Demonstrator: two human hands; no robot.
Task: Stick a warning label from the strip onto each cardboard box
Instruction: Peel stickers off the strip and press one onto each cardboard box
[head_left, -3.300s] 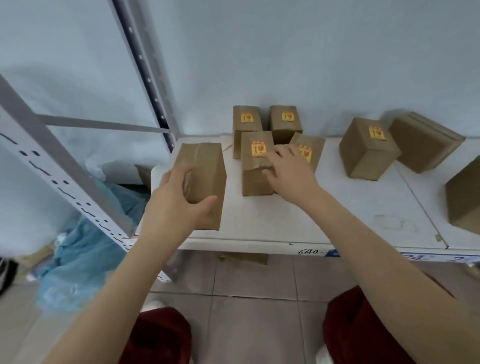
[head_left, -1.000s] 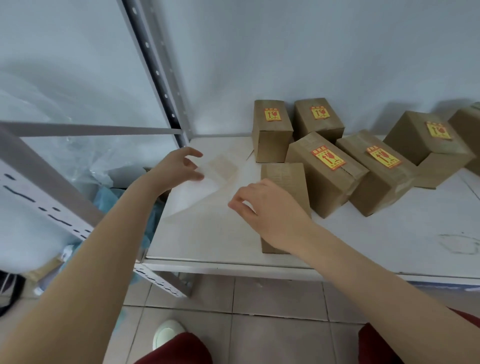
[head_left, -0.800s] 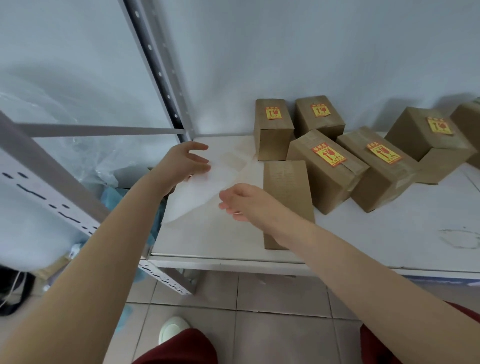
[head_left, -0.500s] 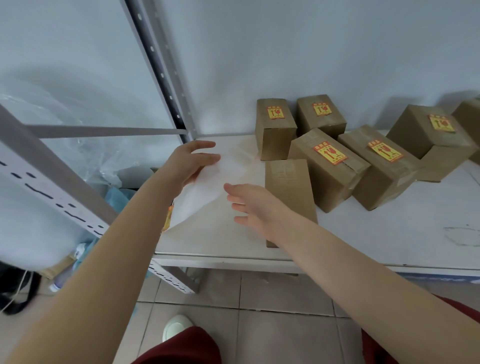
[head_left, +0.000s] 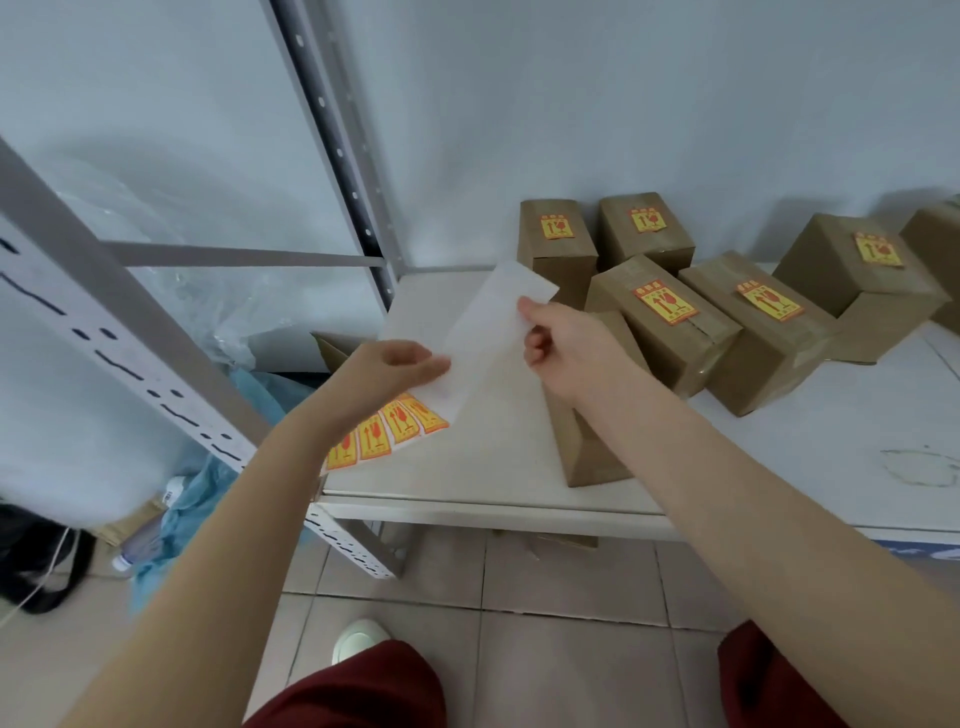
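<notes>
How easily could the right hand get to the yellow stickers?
Probably yes, easily: the right hand pinches the bare end of the strip, and nothing lies between it and the warning labels sticking out below the left hand.

At frame centre your left hand (head_left: 387, 371) and right hand (head_left: 566, 348) hold the strip (head_left: 483, 332) over the shelf (head_left: 467, 467). The nearest box (head_left: 584, 452) lies below your right wrist; labelled boxes (head_left: 665, 317) sit behind it, upper right.

1. Soft, cool, even light brightens the white shelf (head_left: 831, 426).
2. Behind the shelf, faint blurred shadows of the boxes (head_left: 769, 353) lie on the wall (head_left: 623, 104).
3. Left of the shelf, the metal uprights (head_left: 332, 135) lean and splay with wide-angle distortion.
4. Below the shelf, the floor tiles (head_left: 571, 649) are dimmer, and detail is slightly soft throughout.
</notes>
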